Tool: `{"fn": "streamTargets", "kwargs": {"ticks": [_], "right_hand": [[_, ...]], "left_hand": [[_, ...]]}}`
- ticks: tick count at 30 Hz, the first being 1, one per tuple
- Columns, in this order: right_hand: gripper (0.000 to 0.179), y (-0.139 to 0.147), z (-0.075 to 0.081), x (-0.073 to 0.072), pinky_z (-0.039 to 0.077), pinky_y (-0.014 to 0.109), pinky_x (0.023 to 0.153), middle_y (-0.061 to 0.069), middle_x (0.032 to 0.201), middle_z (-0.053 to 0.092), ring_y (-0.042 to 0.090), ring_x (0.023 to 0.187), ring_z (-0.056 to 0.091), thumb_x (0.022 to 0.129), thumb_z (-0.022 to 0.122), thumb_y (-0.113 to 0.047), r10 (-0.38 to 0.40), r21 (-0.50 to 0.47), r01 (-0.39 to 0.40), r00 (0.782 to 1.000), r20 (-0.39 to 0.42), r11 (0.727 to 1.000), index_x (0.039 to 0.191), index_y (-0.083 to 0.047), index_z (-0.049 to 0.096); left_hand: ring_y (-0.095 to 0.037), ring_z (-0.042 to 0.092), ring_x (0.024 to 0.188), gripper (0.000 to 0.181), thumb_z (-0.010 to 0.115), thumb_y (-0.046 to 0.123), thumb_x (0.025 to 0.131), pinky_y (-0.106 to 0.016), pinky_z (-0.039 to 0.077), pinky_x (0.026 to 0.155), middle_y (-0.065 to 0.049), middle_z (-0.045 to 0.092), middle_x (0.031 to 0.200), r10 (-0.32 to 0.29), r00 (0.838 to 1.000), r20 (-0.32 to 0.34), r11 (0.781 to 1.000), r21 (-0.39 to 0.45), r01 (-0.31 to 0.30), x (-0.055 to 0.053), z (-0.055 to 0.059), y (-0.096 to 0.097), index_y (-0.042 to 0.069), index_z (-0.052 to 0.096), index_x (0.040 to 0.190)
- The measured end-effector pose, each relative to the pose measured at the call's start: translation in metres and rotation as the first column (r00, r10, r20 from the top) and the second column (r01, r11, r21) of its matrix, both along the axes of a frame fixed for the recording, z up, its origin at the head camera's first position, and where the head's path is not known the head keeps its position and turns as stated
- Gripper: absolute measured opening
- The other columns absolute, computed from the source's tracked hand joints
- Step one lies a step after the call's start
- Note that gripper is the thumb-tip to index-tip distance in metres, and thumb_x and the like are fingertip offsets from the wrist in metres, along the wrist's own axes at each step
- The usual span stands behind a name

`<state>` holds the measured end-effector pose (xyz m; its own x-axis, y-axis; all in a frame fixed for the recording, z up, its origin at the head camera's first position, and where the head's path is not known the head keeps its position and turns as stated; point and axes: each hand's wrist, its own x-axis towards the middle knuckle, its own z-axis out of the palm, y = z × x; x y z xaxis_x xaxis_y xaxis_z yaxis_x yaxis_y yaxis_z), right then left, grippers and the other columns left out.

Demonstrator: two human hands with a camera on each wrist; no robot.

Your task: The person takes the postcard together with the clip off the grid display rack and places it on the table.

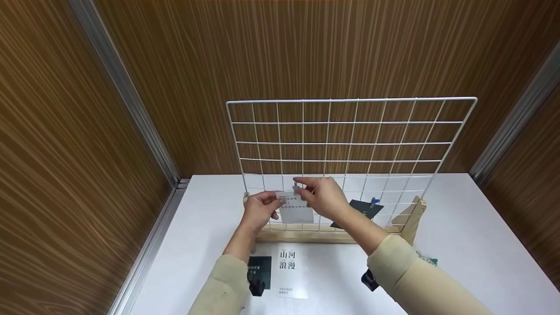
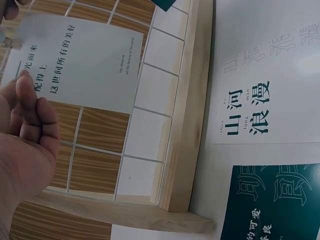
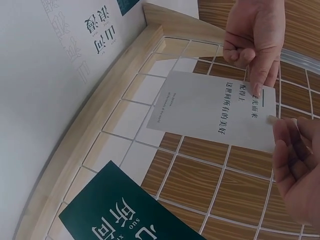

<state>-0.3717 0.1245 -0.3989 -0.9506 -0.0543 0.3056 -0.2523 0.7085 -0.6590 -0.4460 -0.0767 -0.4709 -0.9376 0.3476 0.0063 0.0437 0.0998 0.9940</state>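
Note:
A white postcard (image 1: 297, 214) with dark printed characters stands upright against the white wire grid (image 1: 326, 160). My left hand (image 1: 259, 209) pinches its left edge near the top, the thumb (image 3: 259, 80) lying over the printed face. At the top edge, my right hand (image 1: 324, 195) pinches a small pale clip (image 2: 6, 40), mostly hidden by the fingertips. To the right, a dark green postcard (image 3: 120, 210) hangs tilted on the grid under a blue clip (image 1: 375, 201).
A wooden base (image 1: 306, 236) carries the grid. In front lie a white card with large characters (image 1: 293, 273) and a dark green card (image 2: 275, 200). Dark objects (image 1: 370, 280) sit near the right sleeve. Wood-grain panels (image 1: 350, 52) enclose the white table (image 1: 201, 205).

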Motion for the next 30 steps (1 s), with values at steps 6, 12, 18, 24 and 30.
{"fn": "streamTargets", "kwargs": {"ticks": [6,12,18,24,30], "right_hand": [[0.032,-0.0004,-0.0014,-0.0034,0.053,0.031,0.058,0.001,0.083,0.076,0.008,0.064,0.062,0.105,0.070,-0.021,-0.004,0.138,0.010,0.999,-0.045,0.990,0.135,-0.010,0.073],[0.029,-0.0004,-0.0004,-0.0045,0.056,0.035,0.063,0.006,0.094,0.080,0.012,0.068,0.066,0.106,0.069,-0.022,-0.005,0.242,0.025,0.996,-0.084,0.970,0.132,-0.012,0.075],[0.025,-0.0014,0.0005,-0.0067,0.060,0.040,0.072,0.008,0.105,0.081,0.017,0.079,0.074,0.106,0.069,-0.020,-0.009,0.256,0.038,0.993,-0.117,0.966,0.128,-0.012,0.078],[0.023,-0.0029,0.0008,-0.0073,0.058,0.037,0.068,0.006,0.100,0.081,0.016,0.073,0.070,0.106,0.069,-0.018,-0.022,0.216,0.040,0.996,-0.082,0.976,0.125,-0.011,0.078],[0.020,-0.0046,-0.0006,-0.0073,0.057,0.033,0.063,0.003,0.091,0.079,0.011,0.067,0.067,0.105,0.070,-0.017,-0.031,0.166,0.041,0.998,-0.057,0.985,0.121,-0.010,0.080]], "left_hand": [[-0.022,0.070,0.082,0.020,0.078,0.016,0.099,-0.021,0.053,0.060,-0.007,0.080,0.106,-0.004,1.000,0.002,1.000,-0.021,0.004,-0.0001,0.0008,0.0002,0.007,0.079,0.118],[-0.020,0.069,0.078,0.019,0.078,0.015,0.099,-0.021,0.054,0.059,-0.007,0.080,0.104,0.001,1.000,-0.006,1.000,-0.028,-0.001,-0.0008,0.0015,0.0007,0.006,0.079,0.116],[-0.020,0.070,0.080,0.020,0.078,0.015,0.099,-0.020,0.053,0.058,-0.006,0.080,0.105,0.011,1.000,-0.012,0.999,-0.044,-0.012,-0.0019,0.0030,0.0019,0.007,0.079,0.117],[-0.022,0.071,0.081,0.021,0.079,0.017,0.098,-0.020,0.052,0.058,-0.006,0.080,0.106,0.010,1.000,-0.008,0.999,-0.038,-0.011,-0.0024,0.0030,0.0020,0.009,0.080,0.117],[-0.014,0.065,0.070,0.020,0.079,0.016,0.098,-0.020,0.052,0.058,-0.007,0.080,0.103,0.015,1.000,-0.003,0.999,-0.042,-0.016,-0.0020,0.0000,0.0023,0.008,0.080,0.116]]}}
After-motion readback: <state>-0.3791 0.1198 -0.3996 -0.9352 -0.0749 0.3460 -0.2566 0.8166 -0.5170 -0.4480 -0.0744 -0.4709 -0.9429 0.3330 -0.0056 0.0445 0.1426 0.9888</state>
